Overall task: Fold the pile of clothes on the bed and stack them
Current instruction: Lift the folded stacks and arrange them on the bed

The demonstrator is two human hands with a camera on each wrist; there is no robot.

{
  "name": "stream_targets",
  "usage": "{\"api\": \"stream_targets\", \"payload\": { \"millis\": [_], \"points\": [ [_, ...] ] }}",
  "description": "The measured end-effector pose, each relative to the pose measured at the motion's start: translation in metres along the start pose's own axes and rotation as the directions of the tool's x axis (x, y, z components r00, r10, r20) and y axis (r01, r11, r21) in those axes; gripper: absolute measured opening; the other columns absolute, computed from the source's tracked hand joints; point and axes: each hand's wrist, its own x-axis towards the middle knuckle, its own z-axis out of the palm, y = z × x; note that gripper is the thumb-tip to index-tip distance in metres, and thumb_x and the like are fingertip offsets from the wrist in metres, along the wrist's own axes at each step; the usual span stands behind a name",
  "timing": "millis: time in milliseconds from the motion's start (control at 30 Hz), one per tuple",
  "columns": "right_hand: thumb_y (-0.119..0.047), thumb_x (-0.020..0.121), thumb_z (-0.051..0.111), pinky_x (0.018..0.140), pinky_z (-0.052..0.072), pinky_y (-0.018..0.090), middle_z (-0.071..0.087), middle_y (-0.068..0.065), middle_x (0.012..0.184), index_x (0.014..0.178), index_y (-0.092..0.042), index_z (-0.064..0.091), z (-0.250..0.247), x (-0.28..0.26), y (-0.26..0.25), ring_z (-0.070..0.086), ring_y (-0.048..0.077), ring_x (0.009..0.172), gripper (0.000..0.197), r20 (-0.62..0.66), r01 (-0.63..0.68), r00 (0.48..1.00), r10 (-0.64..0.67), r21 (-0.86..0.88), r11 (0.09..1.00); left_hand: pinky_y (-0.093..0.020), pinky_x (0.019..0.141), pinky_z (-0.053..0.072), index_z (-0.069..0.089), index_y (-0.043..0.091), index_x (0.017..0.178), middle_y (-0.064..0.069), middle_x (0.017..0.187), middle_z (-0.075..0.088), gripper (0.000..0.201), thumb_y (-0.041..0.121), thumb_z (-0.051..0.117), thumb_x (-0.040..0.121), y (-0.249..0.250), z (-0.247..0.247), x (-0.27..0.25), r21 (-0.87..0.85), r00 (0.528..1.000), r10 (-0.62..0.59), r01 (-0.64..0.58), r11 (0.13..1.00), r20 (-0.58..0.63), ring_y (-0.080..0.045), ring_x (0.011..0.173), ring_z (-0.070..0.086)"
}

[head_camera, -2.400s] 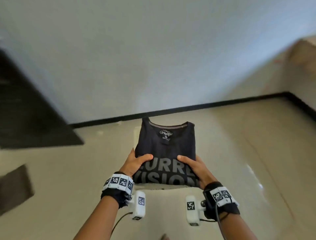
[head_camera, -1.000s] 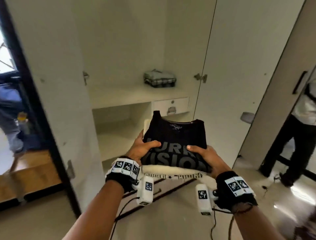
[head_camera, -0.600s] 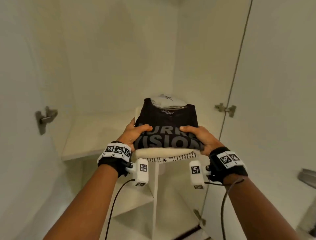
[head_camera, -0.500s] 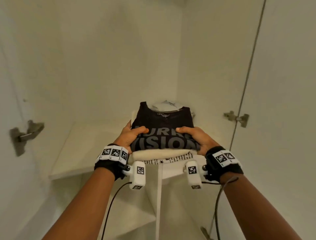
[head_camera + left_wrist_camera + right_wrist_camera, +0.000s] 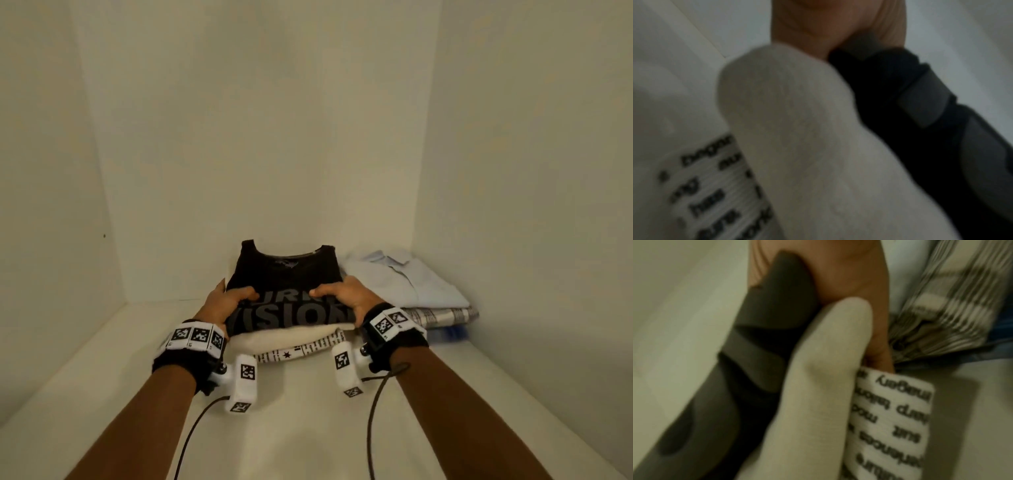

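Note:
Between my hands is a stack of folded clothes: a black T-shirt with grey lettering (image 5: 287,291) on top, a cream garment (image 5: 274,337) under it, and a white cloth printed with black text (image 5: 301,349) at the bottom. My left hand (image 5: 227,301) grips the stack's left side, thumb on top. My right hand (image 5: 346,296) grips its right side the same way. The stack sits low over a white cupboard shelf (image 5: 308,411). In the wrist views the cream fold (image 5: 797,129) (image 5: 818,386), the black shirt (image 5: 900,97) and the printed cloth (image 5: 890,418) fill the frame.
A second pile lies on the shelf just right of my right hand: a pale blue shirt (image 5: 400,277) over a checked garment (image 5: 442,315) and something blue (image 5: 448,332). White cupboard walls (image 5: 205,137) close in at the back and on both sides.
I have carried the stack from the open floor into the cupboard and lowered it to the shelf beside the other pile. Both hands keep the same grip.

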Motion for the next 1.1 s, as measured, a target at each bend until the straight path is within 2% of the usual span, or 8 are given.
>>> {"api": "stream_targets", "payload": {
  "millis": [67, 167, 267, 433, 500, 667, 900, 1100],
  "points": [
    [-0.028, 0.035, 0.090, 0.091, 0.056, 0.048, 0.072, 0.018, 0.101, 0.113, 0.001, 0.066, -0.006, 0.042, 0.010, 0.069, 0.035, 0.095, 0.087, -0.038, 0.026, 0.999, -0.031, -0.108, 0.994, -0.050, 0.088, 0.054, 0.049, 0.003, 0.132, -0.026, 0.117, 0.062, 0.059, -0.004, 0.070, 0.078, -0.007, 0.008, 0.029, 0.054, 0.999, -0.033, 0.035, 0.998, -0.035, -0.041, 0.102, 0.063],
    [-0.010, 0.060, 0.088, 0.096, 0.054, 0.043, 0.070, 0.015, 0.110, 0.117, 0.000, 0.064, -0.008, 0.065, 0.020, 0.065, 0.033, 0.103, 0.063, -0.063, 0.048, 0.996, -0.060, -0.171, 0.984, -0.052, 0.096, 0.050, 0.045, 0.004, 0.138, -0.023, 0.123, 0.061, 0.080, 0.004, 0.083, 0.067, -0.018, 0.012, 0.061, 0.132, 0.997, -0.073, 0.075, 0.988, -0.019, -0.039, 0.107, 0.062],
    [-0.007, 0.070, 0.084, 0.099, 0.051, 0.044, 0.068, 0.016, 0.116, 0.119, -0.001, 0.065, -0.012, 0.086, 0.033, 0.063, 0.032, 0.108, 0.053, -0.048, 0.062, 0.996, -0.075, -0.240, 0.969, -0.047, 0.102, 0.048, 0.045, 0.006, 0.139, -0.016, 0.127, 0.061, 0.123, 0.034, 0.097, 0.031, -0.032, 0.006, 0.086, 0.279, 0.992, -0.125, 0.121, 0.953, -0.002, -0.034, 0.111, 0.061],
    [-0.025, 0.063, 0.090, 0.101, 0.049, 0.044, 0.065, 0.015, 0.123, 0.125, 0.000, 0.059, -0.014, 0.089, 0.018, 0.060, 0.034, 0.115, 0.073, -0.109, 0.075, 0.984, -0.141, -0.467, 0.881, -0.051, 0.087, 0.054, 0.054, 0.005, 0.126, -0.014, 0.124, 0.062, 0.127, 0.068, 0.086, 0.021, -0.024, 0.001, 0.084, 0.428, 0.979, -0.171, 0.204, 0.881, -0.115, -0.037, 0.105, 0.061],
    [-0.021, 0.074, 0.085, 0.099, 0.048, 0.039, 0.061, 0.017, 0.124, 0.125, 0.004, 0.055, 0.004, 0.049, -0.002, 0.057, 0.036, 0.117, 0.064, -0.105, 0.099, 0.973, -0.206, -0.615, 0.783, -0.052, 0.084, 0.054, 0.049, 0.007, 0.133, -0.011, 0.130, 0.057, 0.123, 0.068, 0.084, 0.032, -0.008, -0.009, 0.038, 0.405, 0.975, -0.149, 0.204, 0.891, -0.162, -0.037, 0.106, 0.059],
    [-0.011, 0.082, 0.077, 0.095, 0.047, 0.032, 0.064, 0.015, 0.119, 0.115, 0.000, 0.064, 0.040, -0.040, -0.033, 0.059, 0.030, 0.113, 0.038, 0.026, 0.368, 0.903, -0.430, -0.564, 0.739, -0.044, 0.090, 0.049, 0.063, 0.015, 0.110, -0.008, 0.116, 0.062, 0.026, 0.023, 0.071, 0.086, 0.019, -0.027, -0.073, 0.152, 0.978, -0.037, 0.069, 0.986, -0.204, -0.027, 0.102, 0.062],
    [-0.008, 0.089, 0.069, 0.069, 0.052, 0.031, 0.075, 0.013, 0.091, 0.099, -0.006, 0.071, 0.143, -0.226, 0.004, 0.070, 0.020, 0.073, 0.010, 0.428, 0.507, 0.791, -0.436, -0.060, 0.860, -0.034, 0.078, 0.051, 0.067, 0.015, 0.113, -0.005, 0.098, 0.075, 0.023, 0.016, 0.065, 0.090, -0.006, -0.125, -0.304, 0.201, 0.892, 0.303, -0.247, 0.948, -0.335, -0.018, 0.082, 0.070],
    [-0.005, 0.089, 0.068, 0.062, 0.051, 0.022, 0.074, 0.011, 0.081, 0.098, -0.005, 0.072, 0.242, -0.391, 0.108, 0.066, 0.018, 0.066, 0.009, 0.733, 0.445, 0.554, -0.394, 0.139, 0.884, -0.022, 0.062, 0.047, 0.068, 0.013, 0.107, -0.009, 0.090, 0.075, 0.018, 0.006, 0.062, 0.091, -0.104, -0.208, -0.517, 0.345, 0.749, 0.365, -0.194, 0.918, -0.552, -0.016, 0.071, 0.067]
  ]
}}
